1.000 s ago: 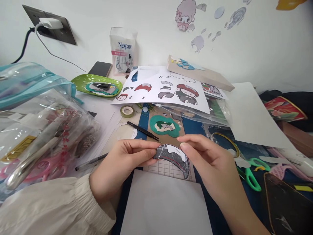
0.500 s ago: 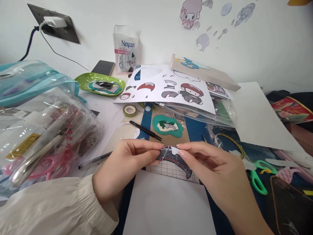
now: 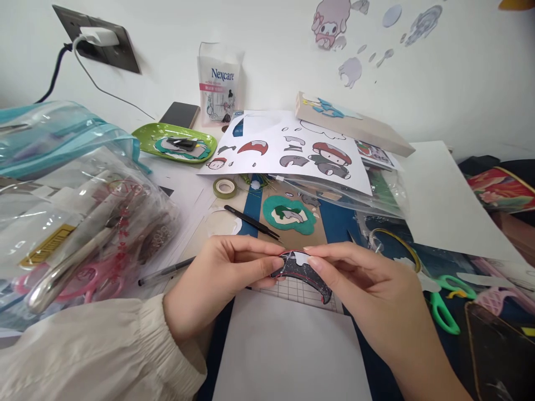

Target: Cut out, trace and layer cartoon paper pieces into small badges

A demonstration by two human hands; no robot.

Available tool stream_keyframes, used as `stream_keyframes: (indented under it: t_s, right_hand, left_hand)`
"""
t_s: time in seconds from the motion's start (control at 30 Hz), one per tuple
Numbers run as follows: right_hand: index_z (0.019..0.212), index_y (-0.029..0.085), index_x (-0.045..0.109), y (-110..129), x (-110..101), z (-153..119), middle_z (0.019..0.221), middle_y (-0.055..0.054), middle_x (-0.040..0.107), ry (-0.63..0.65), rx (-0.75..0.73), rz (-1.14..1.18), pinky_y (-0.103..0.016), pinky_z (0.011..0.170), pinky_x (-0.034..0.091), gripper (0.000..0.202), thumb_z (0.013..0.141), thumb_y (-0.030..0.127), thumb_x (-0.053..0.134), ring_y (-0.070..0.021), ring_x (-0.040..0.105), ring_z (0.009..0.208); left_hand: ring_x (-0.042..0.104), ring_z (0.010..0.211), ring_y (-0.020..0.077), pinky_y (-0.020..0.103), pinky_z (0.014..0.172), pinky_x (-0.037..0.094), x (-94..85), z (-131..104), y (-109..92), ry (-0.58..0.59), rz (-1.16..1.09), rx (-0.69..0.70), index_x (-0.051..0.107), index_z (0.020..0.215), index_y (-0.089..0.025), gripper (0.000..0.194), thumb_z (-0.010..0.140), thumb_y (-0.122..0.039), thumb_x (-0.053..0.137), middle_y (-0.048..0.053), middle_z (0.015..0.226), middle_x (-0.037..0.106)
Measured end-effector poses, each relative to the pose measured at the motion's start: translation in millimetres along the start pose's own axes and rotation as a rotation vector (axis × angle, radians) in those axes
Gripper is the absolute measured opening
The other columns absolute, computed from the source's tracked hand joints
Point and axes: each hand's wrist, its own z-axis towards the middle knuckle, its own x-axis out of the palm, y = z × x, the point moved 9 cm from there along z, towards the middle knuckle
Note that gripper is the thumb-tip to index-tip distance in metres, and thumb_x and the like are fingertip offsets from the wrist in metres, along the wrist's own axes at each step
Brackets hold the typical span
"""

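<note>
A curved dark piece (image 3: 307, 275) with a thin red edge and a white patch on top is held between both hands in the head view. My left hand (image 3: 225, 278) pinches its left end between thumb and fingers. The thumb and fingers of my right hand (image 3: 363, 295) close on its upper edge, by the white patch. The piece's pointed lower end hangs free over a gridded surface (image 3: 295, 289). Nearer to me lies a blank white sheet (image 3: 292, 351). Beyond the hands are black tweezers (image 3: 251, 221) and a teal cutout (image 3: 288, 215).
Clear bags (image 3: 83, 223) of tools lie at the left, behind a pen (image 3: 167, 272). A green dish (image 3: 144, 139), a tape roll (image 3: 224, 188) and a printed sheet (image 3: 267, 131) are farther back. Green-handled scissors (image 3: 443, 313) sit at the right.
The view has shifted slightly, so the scene sits a little farther right. The piece is tilted slightly differently, and both hands keep their hold on it.
</note>
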Motion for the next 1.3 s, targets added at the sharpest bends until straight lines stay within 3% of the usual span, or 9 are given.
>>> stream_keyframes:
  t_s: [0.43,0.67,0.87,1.07,1.3]
  right_hand:
    - [0.082,0.031,0.077,0,1,0,0.083,0.004,0.078,0.007,-0.025,0.003,-0.017,0.057,0.058,0.009,0.083,0.03,0.067,-0.0139,0.074,0.072]
    - [0.085,0.03,0.077,9,11,-5,0.085,0.001,0.078,0.092,-0.081,0.021,-0.025,0.066,0.06,0.013,0.086,0.027,0.065,-0.0163,0.072,0.074]
    - [0.103,0.028,0.073,2,13,-5,0.084,-0.001,0.075,0.106,0.004,0.053,-0.027,0.069,0.061,0.025,0.079,0.031,0.071,-0.0179,0.071,0.077]
    - [0.096,0.028,0.073,-8,17,-4,0.074,0.001,0.072,0.144,0.105,0.158,-0.023,0.058,0.059,0.015,0.083,0.032,0.066,-0.0164,0.07,0.068]
    - [0.095,0.027,0.075,-8,15,-3,0.08,-0.001,0.075,0.119,0.1,0.19,-0.027,0.065,0.063,0.015,0.084,0.032,0.067,-0.0177,0.072,0.073]
  left_hand:
    - [0.063,0.064,0.0084,0.015,0.06,0.054,0.8,0,-1,0.004,-0.016,-0.003,0.08,0.079,-0.019,0.01,0.069,-0.02,0.082,0.002,0.074,0.075]
    - [0.061,0.066,0.0095,0.016,0.059,0.05,8.7,-2,-9,0.069,0.152,0.074,0.08,0.081,-0.019,0.009,0.075,-0.026,0.077,0.003,0.081,0.076]
    - [0.054,0.06,0.01,0.017,0.054,0.045,-2.0,-2,-13,-0.035,0.237,0.111,0.079,0.074,-0.019,0.014,0.075,-0.032,0.074,0.003,0.071,0.072]
    - [0.053,0.059,0.0099,0.017,0.053,0.043,-4.1,-5,-18,-0.086,0.232,0.132,0.08,0.071,-0.021,0.011,0.073,-0.031,0.074,0.002,0.069,0.073]
    - [0.054,0.062,0.0107,0.018,0.055,0.043,-6.0,-7,-16,-0.103,0.269,0.142,0.081,0.076,-0.024,0.013,0.077,-0.033,0.073,0.001,0.069,0.073]
